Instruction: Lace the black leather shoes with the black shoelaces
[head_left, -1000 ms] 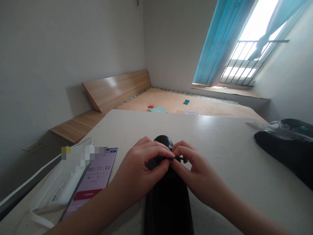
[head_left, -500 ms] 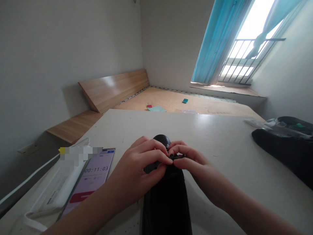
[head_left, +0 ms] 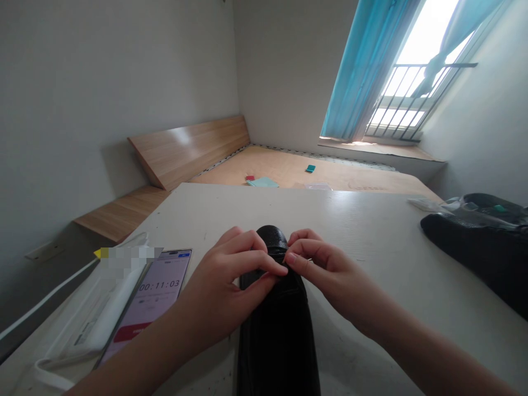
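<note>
A black leather shoe [head_left: 277, 330] lies lengthwise on the pale table [head_left: 363, 220], its toe pointing away from me. My left hand [head_left: 231, 278] curls over the shoe's top, fingers pressed on the dark lacing area. My right hand [head_left: 324, 264] sits just to the right of the shoe, thumb and fingers pinched together. A thin dark lace end seems to show at those fingertips, but it is mostly hidden. Both hands cover most of the lacing.
A phone [head_left: 144, 302] showing a timer lies left of the shoe, beside a white package [head_left: 103, 313]. A black bag [head_left: 474, 253] and clear plastic [head_left: 429, 205] sit at the table's right. Beyond the table's far edge lies a bare wooden bed frame [head_left: 305, 176].
My right hand has drawn away to the right of the shoe, and the lace stretched between my hands earlier is no longer visible. The phone's timer has gone from 00:11:02 to 00:11:03.
</note>
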`<state>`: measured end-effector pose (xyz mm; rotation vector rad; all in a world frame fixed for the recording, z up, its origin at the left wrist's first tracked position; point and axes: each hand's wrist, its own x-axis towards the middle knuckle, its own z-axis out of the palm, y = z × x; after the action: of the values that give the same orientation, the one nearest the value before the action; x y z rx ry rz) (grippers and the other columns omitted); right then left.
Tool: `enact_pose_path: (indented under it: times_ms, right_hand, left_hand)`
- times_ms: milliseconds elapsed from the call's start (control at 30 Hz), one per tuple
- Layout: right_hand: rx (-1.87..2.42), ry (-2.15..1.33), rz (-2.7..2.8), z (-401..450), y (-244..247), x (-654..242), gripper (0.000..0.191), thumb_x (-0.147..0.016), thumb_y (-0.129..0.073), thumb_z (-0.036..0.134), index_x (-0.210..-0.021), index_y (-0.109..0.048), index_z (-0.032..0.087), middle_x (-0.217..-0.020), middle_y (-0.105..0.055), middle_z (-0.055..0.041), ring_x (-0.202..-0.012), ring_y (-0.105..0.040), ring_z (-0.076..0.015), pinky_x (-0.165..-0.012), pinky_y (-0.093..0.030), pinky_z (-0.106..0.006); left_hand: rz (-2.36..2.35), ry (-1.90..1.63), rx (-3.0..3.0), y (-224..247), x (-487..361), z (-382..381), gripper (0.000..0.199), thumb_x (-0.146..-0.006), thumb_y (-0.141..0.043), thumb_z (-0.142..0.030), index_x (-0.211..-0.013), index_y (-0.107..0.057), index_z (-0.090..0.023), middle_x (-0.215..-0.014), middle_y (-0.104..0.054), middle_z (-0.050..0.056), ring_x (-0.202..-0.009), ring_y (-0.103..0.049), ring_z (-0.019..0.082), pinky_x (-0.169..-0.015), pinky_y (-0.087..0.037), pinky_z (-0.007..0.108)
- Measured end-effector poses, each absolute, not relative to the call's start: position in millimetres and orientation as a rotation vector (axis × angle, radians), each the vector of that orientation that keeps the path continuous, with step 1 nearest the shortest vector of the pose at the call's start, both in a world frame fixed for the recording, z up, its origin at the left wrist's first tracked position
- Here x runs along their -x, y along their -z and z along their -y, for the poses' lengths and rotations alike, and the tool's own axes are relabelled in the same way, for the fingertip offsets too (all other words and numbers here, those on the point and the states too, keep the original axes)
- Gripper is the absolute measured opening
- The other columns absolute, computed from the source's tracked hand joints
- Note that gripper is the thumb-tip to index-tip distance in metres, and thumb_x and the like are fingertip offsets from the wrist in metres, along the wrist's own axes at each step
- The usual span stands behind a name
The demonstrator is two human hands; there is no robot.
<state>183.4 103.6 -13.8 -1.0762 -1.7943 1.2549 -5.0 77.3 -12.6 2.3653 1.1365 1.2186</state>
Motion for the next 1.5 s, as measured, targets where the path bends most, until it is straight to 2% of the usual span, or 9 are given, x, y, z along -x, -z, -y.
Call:
enact_pose_path:
  times_ms: [367, 567, 733, 900, 1100, 1167, 1267, 1333, 1500]
  right_hand:
    - [1.087, -1.178, 1.799, -103.9, 15.5, -178.7, 0.027, -0.087, -0.049, 0.041, -0.07, -0.053, 0.02, -0.093, -0.047, -0.0033, -0.087, -0.047, -0.0167, -0.082, -0.037, -0.032]
    - [1.182, -1.175, 1.746, -106.8, 18.4, -182.3, 0.027, -0.087, -0.048, 0.042, -0.072, -0.052, 0.02, -0.091, -0.047, -0.0021, -0.082, -0.046, -0.0155, -0.079, -0.039, -0.03]
    - [1.182, -1.193, 1.673, -109.7, 22.0, -181.8, 0.028, -0.088, -0.047, 0.043, -0.071, -0.05, 0.02, -0.093, -0.049, -0.0038, -0.092, -0.047, -0.018, -0.087, -0.039, -0.033]
    - [1.071, -1.208, 1.818, -114.8, 23.1, -184.7, 0.027, -0.091, -0.042, 0.043, -0.081, -0.054, 0.021, -0.094, -0.047, -0.0033, -0.091, -0.047, -0.0171, -0.089, -0.038, -0.033]
    - [0.967, -1.113, 1.975, -117.8, 23.1, -188.8, 0.021, -0.089, -0.051, 0.039, -0.081, -0.06, 0.022, -0.103, -0.052, -0.005, -0.105, -0.047, -0.0185, -0.096, -0.036, -0.035]
    - [0.964, -1.145, 1.946, -117.4, 20.9, -189.6, 0.018, -0.086, -0.057, 0.037, -0.079, -0.062, 0.021, -0.103, -0.051, -0.0041, -0.104, -0.049, -0.0181, -0.094, -0.037, -0.034]
    - [0.969, -1.331, 1.769, -115.2, 17.7, -190.2, 0.023, -0.083, -0.06, 0.04, -0.071, -0.059, 0.02, -0.096, -0.052, -0.0026, -0.094, -0.051, -0.0169, -0.087, -0.04, -0.032]
    - [0.955, -1.515, 1.623, -113.1, 16.8, -190.2, 0.025, -0.083, -0.059, 0.043, -0.075, -0.059, 0.02, -0.092, -0.054, -0.0021, -0.09, -0.051, -0.0166, -0.084, -0.041, -0.031]
    - [0.895, -1.641, 1.487, -109.4, 17.5, -189.6, 0.022, -0.084, -0.059, 0.042, -0.077, -0.063, 0.021, -0.095, -0.056, -0.0013, -0.094, -0.051, -0.0168, -0.089, -0.039, -0.03]
  left_hand:
    - [-1.115, -1.193, -2.383, 12.9, 7.8, -78.9, 0.017, -0.082, -0.059, -0.009, -0.08, -0.071, -0.021, -0.058, -0.049, -0.002, -0.064, -0.045, 0.012, -0.059, -0.037, 0.024]
    - [-1.148, -1.105, -2.326, 11.8, 9.1, -77.6, 0.017, -0.081, -0.058, -0.01, -0.08, -0.07, -0.022, -0.061, -0.058, -0.003, -0.062, -0.048, 0.01, -0.057, -0.037, 0.021]
    - [-1.325, -0.977, -2.006, 9.7, 9.2, -76.2, 0.009, -0.082, -0.06, -0.025, -0.08, -0.068, -0.021, -0.067, -0.059, -0.002, -0.058, -0.051, 0.009, -0.055, -0.04, 0.02]
    - [-1.39, -0.891, -1.906, 11.4, 7.4, -80.4, 0.019, -0.082, -0.059, -0.037, -0.078, -0.061, -0.019, -0.055, -0.038, -0.006, -0.053, -0.039, 0.009, -0.051, -0.033, 0.02]
    - [-1.346, -0.856, -1.84, 16.3, 5.0, -81.0, 0.028, -0.083, -0.056, -0.046, -0.076, -0.057, -0.018, -0.058, -0.037, -0.006, -0.055, -0.037, 0.009, -0.051, -0.03, 0.021]
    - [-1.294, -0.838, -1.784, 16.8, 5.4, -81.0, 0.03, -0.083, -0.056, -0.048, -0.077, -0.057, -0.018, -0.06, -0.04, -0.005, -0.056, -0.038, 0.01, -0.052, -0.031, 0.022]
    - [-1.191, -0.823, -1.695, 17.1, 6.8, -81.2, 0.03, -0.084, -0.056, -0.048, -0.08, -0.059, -0.019, -0.065, -0.045, -0.004, -0.061, -0.04, 0.011, -0.055, -0.032, 0.022]
    - [-1.135, -0.81, -1.661, 17.3, 7.3, -80.9, 0.03, -0.084, -0.056, -0.048, -0.081, -0.059, -0.019, -0.067, -0.046, -0.003, -0.063, -0.041, 0.011, -0.055, -0.032, 0.023]
    - [-1.101, -0.83, -1.671, 15.9, 4.8, -78.3, 0.03, -0.089, -0.05, -0.045, -0.076, -0.053, -0.018, -0.068, -0.045, -0.002, -0.065, -0.042, 0.012, -0.058, -0.035, 0.023]
